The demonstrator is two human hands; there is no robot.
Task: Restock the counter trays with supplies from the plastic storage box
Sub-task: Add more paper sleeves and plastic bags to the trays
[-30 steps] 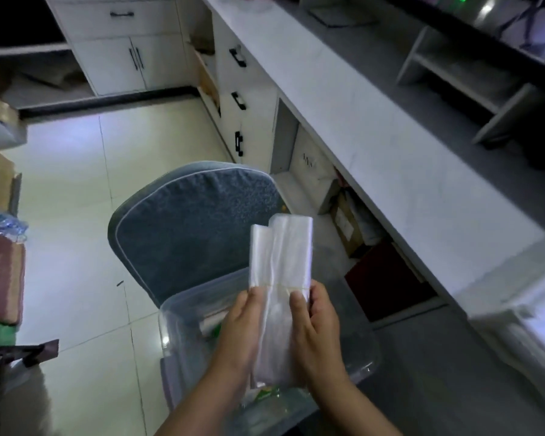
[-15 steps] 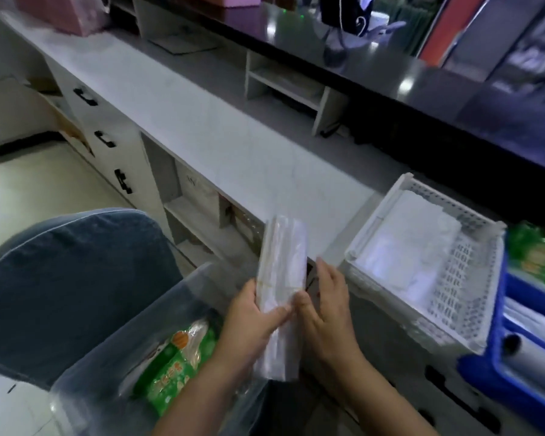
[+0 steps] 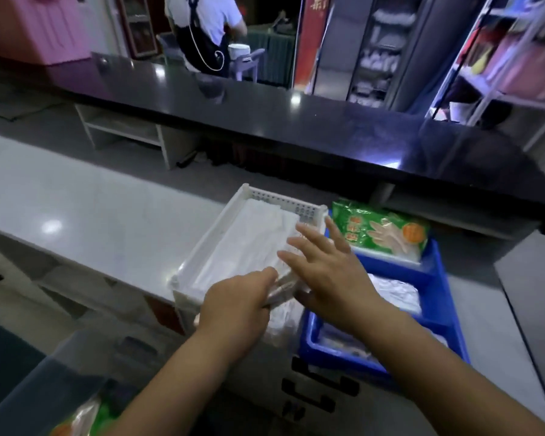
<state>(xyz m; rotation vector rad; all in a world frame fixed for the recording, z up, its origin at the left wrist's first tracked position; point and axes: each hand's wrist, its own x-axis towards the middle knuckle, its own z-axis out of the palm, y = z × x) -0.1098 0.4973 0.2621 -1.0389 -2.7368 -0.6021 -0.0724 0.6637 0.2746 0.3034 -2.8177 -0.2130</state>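
Clear bags [image 3: 282, 316] seen lower centre, laid lengthwise in white tray [image 3: 249, 194] on top of a white stack [image 3: 255, 234]; near end hangs over tray's near rim. That end is gripped by L hand [image 3: 236, 305], fingers curled round it. R hand [image 3: 326, 272] is held palm-down over tray's right side, fingers straight and spread, nothing grasped; contact w/ bags can't be told. Blue tray [image 3: 434, 256] is set just right of white tray, both on pale counter [image 3: 92, 215]. Green pack [image 3: 381, 228] w/ glove pic is propped at blue tray's far end; print too blurred to be read. Clear box [image 3: 44, 382] at lower left, 2nd green pack [image 3: 88, 415] inside. Red banner [image 3: 315, 36] at top centre, gold characters not legible. Person in apron [image 3: 205, 23] is seen behind dark bar top [image 3: 296, 121].
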